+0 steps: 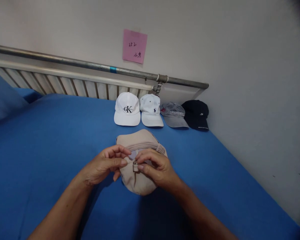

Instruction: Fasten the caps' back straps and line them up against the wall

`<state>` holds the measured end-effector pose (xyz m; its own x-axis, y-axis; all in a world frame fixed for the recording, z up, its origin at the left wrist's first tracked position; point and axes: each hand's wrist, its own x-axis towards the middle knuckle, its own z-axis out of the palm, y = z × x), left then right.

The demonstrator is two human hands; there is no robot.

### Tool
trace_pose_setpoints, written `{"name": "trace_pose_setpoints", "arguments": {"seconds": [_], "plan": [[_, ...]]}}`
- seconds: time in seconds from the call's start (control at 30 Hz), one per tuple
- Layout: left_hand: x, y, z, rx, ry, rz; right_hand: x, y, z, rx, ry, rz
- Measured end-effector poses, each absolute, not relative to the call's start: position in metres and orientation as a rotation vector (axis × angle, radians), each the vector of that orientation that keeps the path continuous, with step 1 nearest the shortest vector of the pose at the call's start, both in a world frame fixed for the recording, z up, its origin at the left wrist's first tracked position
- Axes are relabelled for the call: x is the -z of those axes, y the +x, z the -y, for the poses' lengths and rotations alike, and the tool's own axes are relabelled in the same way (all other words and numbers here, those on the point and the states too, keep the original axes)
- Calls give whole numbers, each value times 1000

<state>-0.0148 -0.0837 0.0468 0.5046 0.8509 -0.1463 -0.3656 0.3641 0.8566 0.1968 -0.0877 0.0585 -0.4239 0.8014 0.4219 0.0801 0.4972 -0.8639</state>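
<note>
A beige baseball cap point(140, 185) lies tipped over on the blue cover, its brim toward the wall and its back facing me. At its back opening there is a strap with a small metal buckle point(134, 166). My left hand point(102, 165) pinches the cap's edge to the left of the buckle, thumb against index finger. From the other side, my right hand point(160, 168) grips the strap right beside the buckle. Its fingers hide part of the strap and the opening.
Behind stands a row of caps: a white one point(127, 108), a pale one point(152, 110), a grey one point(175, 115) and a black one point(196, 115). A radiator point(87, 87) and metal pipe point(77, 62) run along the wall, below a pink note point(134, 46).
</note>
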Motion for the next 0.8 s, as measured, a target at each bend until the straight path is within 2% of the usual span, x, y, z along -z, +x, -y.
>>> {"name": "trace_pose_setpoints", "arguments": {"seconds": [0.37, 0.8], "plan": [[-48, -14, 85, -850, 947, -637, -55, 191, 88, -1442, -859, 1660], [-46, -16, 87, -805, 1065, -696, -60, 191, 89, -1428, -921, 1708]]}}
